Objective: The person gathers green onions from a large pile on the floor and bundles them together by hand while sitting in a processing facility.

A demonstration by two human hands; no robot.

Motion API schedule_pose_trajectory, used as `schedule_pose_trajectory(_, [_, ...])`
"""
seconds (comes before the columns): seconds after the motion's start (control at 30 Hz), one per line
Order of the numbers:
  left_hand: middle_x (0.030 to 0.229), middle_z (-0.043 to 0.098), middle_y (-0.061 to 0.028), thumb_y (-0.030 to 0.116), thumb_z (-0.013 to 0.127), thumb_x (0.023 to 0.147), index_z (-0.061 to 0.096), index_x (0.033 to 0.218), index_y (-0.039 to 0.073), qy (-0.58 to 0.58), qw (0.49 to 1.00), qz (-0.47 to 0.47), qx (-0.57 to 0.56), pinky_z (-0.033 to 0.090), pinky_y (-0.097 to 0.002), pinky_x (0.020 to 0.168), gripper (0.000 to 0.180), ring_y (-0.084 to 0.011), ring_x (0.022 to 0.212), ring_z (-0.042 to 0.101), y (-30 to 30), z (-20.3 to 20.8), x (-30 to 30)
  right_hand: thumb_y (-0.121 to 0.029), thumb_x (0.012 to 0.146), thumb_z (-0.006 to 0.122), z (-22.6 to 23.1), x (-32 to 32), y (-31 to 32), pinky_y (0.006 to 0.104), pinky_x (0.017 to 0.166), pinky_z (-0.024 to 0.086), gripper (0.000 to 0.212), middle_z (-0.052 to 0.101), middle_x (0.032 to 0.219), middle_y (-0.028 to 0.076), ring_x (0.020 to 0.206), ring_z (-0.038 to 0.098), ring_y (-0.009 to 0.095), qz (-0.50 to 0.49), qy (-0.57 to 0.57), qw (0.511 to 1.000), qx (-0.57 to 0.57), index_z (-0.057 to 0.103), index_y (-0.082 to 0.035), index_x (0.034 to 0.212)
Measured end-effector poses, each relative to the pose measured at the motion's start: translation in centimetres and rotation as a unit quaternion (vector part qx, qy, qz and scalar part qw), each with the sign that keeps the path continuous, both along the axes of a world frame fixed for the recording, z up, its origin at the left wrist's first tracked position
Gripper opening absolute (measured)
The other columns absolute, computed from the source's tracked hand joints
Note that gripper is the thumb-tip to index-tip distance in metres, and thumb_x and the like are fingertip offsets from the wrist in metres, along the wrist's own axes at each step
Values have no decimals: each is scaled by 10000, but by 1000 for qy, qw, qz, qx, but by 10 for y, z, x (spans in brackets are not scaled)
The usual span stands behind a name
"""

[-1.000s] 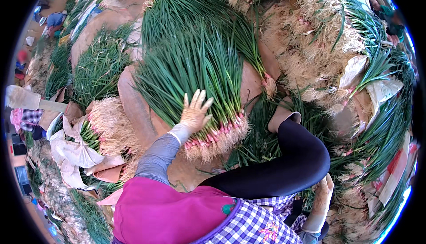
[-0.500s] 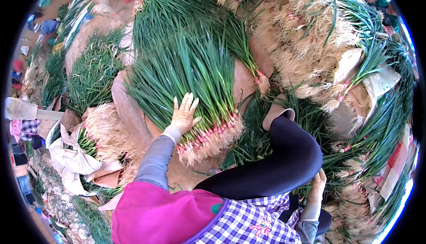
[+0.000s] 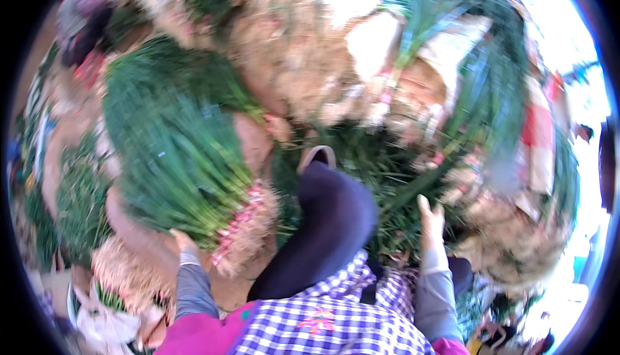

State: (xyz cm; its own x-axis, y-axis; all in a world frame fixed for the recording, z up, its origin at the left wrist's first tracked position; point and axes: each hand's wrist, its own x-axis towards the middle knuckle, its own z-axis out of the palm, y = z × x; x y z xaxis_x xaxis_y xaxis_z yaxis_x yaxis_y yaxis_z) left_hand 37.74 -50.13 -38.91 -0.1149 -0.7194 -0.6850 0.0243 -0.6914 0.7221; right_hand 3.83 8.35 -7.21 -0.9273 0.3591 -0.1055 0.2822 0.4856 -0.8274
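Under the green onion bunch [image 3: 181, 161], your left hand [image 3: 183, 242] has slipped from its top, grip unclear; your right hand [image 3: 431, 216] reaches forward, fingers open.

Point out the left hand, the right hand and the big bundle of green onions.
left hand [image 3: 183, 244], head view, on the back of the hand.
right hand [image 3: 431, 220], head view, on its back.
bundle of green onions [image 3: 174, 155], head view, on the green leaves.

An outdoor produce market or farm sorting spot; big bundles of green spring onions with pink-white roots [image 3: 174, 155] fill the frame's left; straw-coloured root heaps [image 3: 303, 64] upper centre; sunlight at right.
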Motion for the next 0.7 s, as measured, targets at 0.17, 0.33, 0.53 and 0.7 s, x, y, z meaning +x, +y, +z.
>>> schedule_pose_trajectory(0.17, [1497,267,-91,577,326,927,266,1447,67,18,1000,-15,2,205,-426,1111,730,-267,1351,283,-42,-23,4,-261,732,791,-31,-38,6,305,1007,351,921,448,1341,164,1162,472,228,23,-17,995,-97,241,68,1394])
schedule_pose_trajectory(0.33, [1472,313,-74,601,334,908,290,1444,106,-61,996,-71,11,239,-422,1102,731,-286,1311,326,-61,-1,31,-261,728,719,-90,-53,-2,386,941,439,761,600,1126,231,1055,591,336,24,-139,986,93,350,4,1338])
schedule_pose_trajectory(0.53, [1225,532,-275,378,491,924,447,1227,-158,-420,837,-117,-330,420,-427,942,617,-356,1088,538,-87,115,21,-128,783,549,-97,36,-61,450,870,447,434,604,1139,112,1038,576,303,482,-94,790,367,539,-162,1216])
schedule_pose_trajectory(0.7, [1354,405,-252,294,471,947,387,1298,-113,-214,789,-155,-554,316,-379,1039,544,-330,1222,426,-23,248,-142,-257,801,609,-86,12,-19,455,958,401,530,564,1220,106,1144,527,288,464,-172,819,289,475,-153,1303])
